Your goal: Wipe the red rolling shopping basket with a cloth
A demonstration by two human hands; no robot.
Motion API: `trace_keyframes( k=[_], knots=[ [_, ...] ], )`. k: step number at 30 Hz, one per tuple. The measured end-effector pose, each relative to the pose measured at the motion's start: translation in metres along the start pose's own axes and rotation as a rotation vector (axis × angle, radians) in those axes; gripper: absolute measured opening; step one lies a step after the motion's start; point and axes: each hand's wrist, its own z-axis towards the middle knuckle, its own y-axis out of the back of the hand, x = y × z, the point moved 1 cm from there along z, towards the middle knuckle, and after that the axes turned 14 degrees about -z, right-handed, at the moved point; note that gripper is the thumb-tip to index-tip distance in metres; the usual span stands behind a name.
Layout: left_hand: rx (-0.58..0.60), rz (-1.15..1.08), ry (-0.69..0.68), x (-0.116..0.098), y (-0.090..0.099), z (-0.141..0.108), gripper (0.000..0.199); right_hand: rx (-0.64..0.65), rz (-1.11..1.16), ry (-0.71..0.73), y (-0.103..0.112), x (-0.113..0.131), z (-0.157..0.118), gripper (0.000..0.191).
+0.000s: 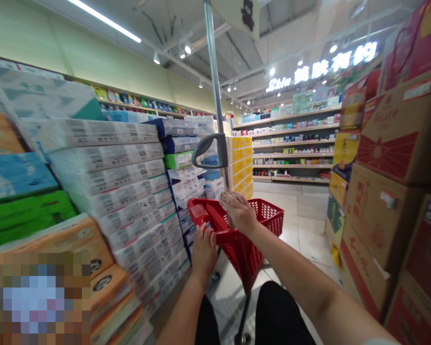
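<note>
A red plastic shopping cart (249, 268) stands right in front of me. My left hand (204, 251) is closed over its red handle near the left end. A tall metal pole (215, 81) rises from the cart, and my right hand (239, 211) is wrapped round it just above the basket rim. Something pale and crumpled shows at the fingertips of that hand; I cannot make out what it is. Higher on the pole sits a grey loop-shaped grip (210, 152) marked 2500.
Tall stacks of wrapped tissue packs (129, 177) line the left side. Cardboard cartons (384, 211) are piled close on the right. Ahead, shelves (290, 143) of small goods stand beyond a pale tiled floor (301, 211). Yellow boxes (242, 165) are stacked behind the pole.
</note>
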Motion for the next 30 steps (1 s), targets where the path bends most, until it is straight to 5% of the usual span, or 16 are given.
trace_keyframes(
  k=[7,14,20,26,30],
  knots=[
    [0.017,0.013,0.034,-0.002,-0.001,-0.003,0.028,-0.004,0.052,0.016,-0.001,0.014,-0.039,0.034],
    [0.009,-0.007,0.002,-0.006,0.000,-0.001,0.027,-0.089,0.055,-0.125,0.005,-0.006,0.023,0.033],
    [0.059,-0.009,-0.014,-0.005,0.004,-0.002,0.027,0.006,0.069,-0.074,0.006,0.008,0.004,0.033],
    [0.026,-0.045,0.002,-0.008,0.002,-0.002,0.024,-0.027,0.067,-0.195,0.022,-0.006,0.043,0.039],
    [0.047,-0.036,0.003,-0.011,0.003,-0.004,0.026,-0.019,0.097,-0.167,0.015,0.002,0.014,0.036]
  ],
)
